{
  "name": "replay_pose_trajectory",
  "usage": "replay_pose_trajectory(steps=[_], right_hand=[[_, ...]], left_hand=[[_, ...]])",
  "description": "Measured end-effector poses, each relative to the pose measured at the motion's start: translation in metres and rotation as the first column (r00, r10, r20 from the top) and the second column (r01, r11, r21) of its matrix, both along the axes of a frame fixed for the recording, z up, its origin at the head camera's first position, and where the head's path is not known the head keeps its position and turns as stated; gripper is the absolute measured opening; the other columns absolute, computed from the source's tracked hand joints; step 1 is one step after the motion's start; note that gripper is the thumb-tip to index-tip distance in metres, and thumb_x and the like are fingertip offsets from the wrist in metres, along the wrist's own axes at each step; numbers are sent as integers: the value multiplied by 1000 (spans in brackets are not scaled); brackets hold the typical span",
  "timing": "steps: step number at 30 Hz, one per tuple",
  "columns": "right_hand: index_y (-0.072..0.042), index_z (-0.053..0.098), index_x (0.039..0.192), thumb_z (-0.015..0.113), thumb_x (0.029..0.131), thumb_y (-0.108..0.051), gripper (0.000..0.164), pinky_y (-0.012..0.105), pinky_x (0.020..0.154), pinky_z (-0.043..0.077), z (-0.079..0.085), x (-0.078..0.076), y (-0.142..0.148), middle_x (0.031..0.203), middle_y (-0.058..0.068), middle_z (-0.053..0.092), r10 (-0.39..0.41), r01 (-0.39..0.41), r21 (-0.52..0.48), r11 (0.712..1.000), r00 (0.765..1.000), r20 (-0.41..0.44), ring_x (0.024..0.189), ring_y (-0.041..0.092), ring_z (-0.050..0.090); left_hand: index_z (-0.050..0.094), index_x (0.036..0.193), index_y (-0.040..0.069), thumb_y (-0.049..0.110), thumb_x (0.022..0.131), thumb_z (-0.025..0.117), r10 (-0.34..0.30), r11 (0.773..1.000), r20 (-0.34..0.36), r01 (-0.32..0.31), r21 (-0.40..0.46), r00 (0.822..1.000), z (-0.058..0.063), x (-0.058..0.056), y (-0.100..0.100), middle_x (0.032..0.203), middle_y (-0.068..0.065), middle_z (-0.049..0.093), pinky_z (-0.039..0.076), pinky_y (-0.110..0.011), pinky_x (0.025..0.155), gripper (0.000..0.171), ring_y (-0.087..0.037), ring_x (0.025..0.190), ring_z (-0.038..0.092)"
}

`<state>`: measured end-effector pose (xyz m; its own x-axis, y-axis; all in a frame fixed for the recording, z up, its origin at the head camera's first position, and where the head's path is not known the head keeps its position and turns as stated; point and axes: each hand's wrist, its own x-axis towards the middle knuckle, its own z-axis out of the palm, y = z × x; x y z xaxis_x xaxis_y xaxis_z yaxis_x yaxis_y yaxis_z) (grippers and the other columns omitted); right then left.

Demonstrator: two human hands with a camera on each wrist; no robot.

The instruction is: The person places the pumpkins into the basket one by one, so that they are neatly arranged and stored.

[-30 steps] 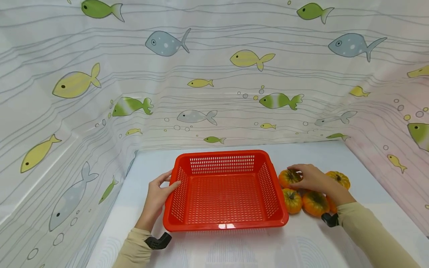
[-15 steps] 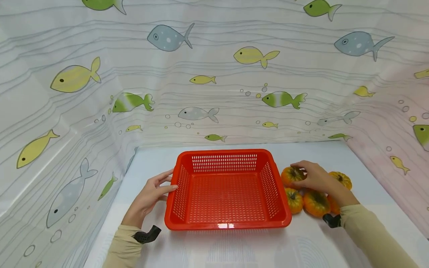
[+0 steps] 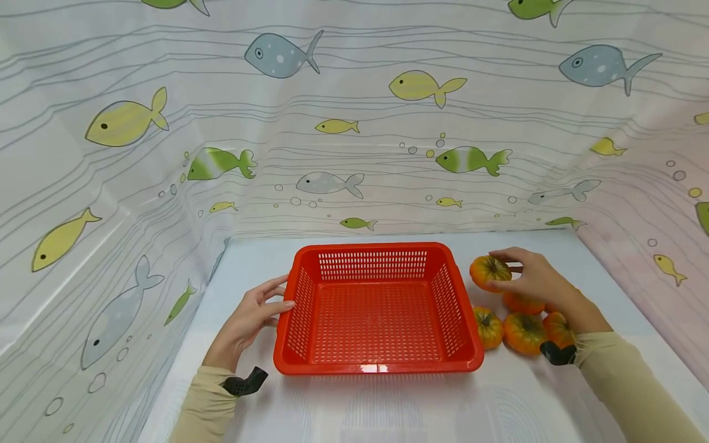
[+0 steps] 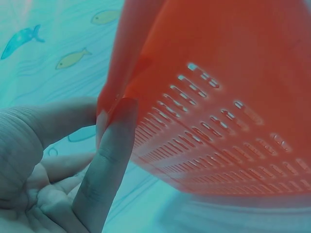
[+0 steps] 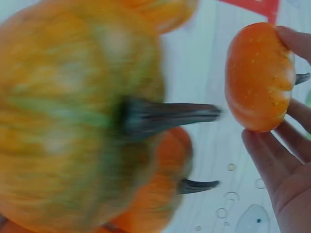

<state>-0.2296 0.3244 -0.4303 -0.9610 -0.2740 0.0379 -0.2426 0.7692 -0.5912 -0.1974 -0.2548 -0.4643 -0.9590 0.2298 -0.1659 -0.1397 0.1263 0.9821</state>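
My right hand (image 3: 534,280) holds a small orange-and-green pumpkin (image 3: 487,272) between thumb and fingers, raised beside the right wall of a red plastic basket (image 3: 379,369). In the right wrist view, the lifted pumpkin (image 5: 257,77) shows its smooth underside, its stem turned toward the palm. My left hand (image 3: 244,326) grips the basket's left rim, thumb over the inner side and fingers outside. The left wrist view shows fingertips pinching the rim of the slotted basket (image 4: 233,48). Nothing lies inside the basket.
Several more small pumpkins (image 3: 525,334) cluster right of the basket, under and in front of my right forearm. One pumpkin (image 5: 63,97) looms close to the right wrist camera. A fish-printed curtain (image 3: 354,147) encloses the table (image 3: 382,409) at the back and sides.
My right hand has lifted the pumpkin off the cluster, up and slightly away from the basket, uncovering a pumpkin beneath. My left hand shifted a little along the rim early on.
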Motion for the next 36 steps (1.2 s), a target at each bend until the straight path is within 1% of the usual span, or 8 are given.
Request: replay_pose_trajectory(steps=[3,6,9,14,18,26,32,36], right_hand=[[-7,57,143,84,85,-45,75,62,101,53,11,-2,-2,141,19,61,-2,1,-13,1000,999,-37,128,41,59],[-7,60,141,86,84,-41,71,60,99,54,19,-5,-6,139,18,63,15,-18,-31,999,995,-95,126,40,60],[-8,62,139,88,83,-39,69,57,97,56,27,-8,-14,137,16,65,37,-43,-42,998,991,-130,124,36,62],[-11,62,139,89,81,-38,70,54,98,57,42,-13,-35,137,11,65,90,-97,-46,994,987,-133,125,32,62],[-10,62,140,89,81,-39,71,55,100,56,51,-16,-55,139,11,64,168,-175,-56,983,979,-120,129,34,60],[-12,64,135,92,78,-36,68,48,98,59,60,-23,-94,137,7,65,291,-304,-78,950,947,-136,127,27,61],[-12,68,133,92,77,-35,65,49,99,58,63,-31,-122,134,7,68,334,-343,-36,939,930,-152,124,27,61],[-13,68,132,92,77,-36,65,46,99,57,63,-37,-142,133,5,69,367,-370,4,929,919,-142,122,24,62]], left_hand=[[35,159,7,10,96,72,0,1000,2,0,20,1000,0,-1,1,109,-2,67,65,-37,70,73,-16,84,75],[34,158,5,10,97,71,0,1000,6,0,30,1000,-1,-2,1,106,1,69,65,-37,71,72,-15,84,75],[35,157,3,11,98,70,7,999,22,-7,37,1000,0,-3,3,103,4,72,65,-36,70,69,-14,84,75],[36,155,1,14,100,68,20,999,42,-22,41,999,2,-3,6,101,5,74,65,-35,69,65,-13,83,73],[35,155,1,14,100,68,27,999,46,-29,37,999,3,-3,7,99,5,75,65,-36,70,66,-13,84,74],[35,155,1,15,100,69,32,999,47,-33,33,998,3,-4,9,98,5,74,65,-35,70,66,-13,83,74],[36,155,1,15,100,69,41,999,50,-42,25,998,4,-4,10,98,5,74,65,-35,69,66,-13,83,74],[37,155,2,16,99,69,50,999,56,-51,17,997,4,-3,10,97,5,74,65,-34,69,66,-13,82,74]])
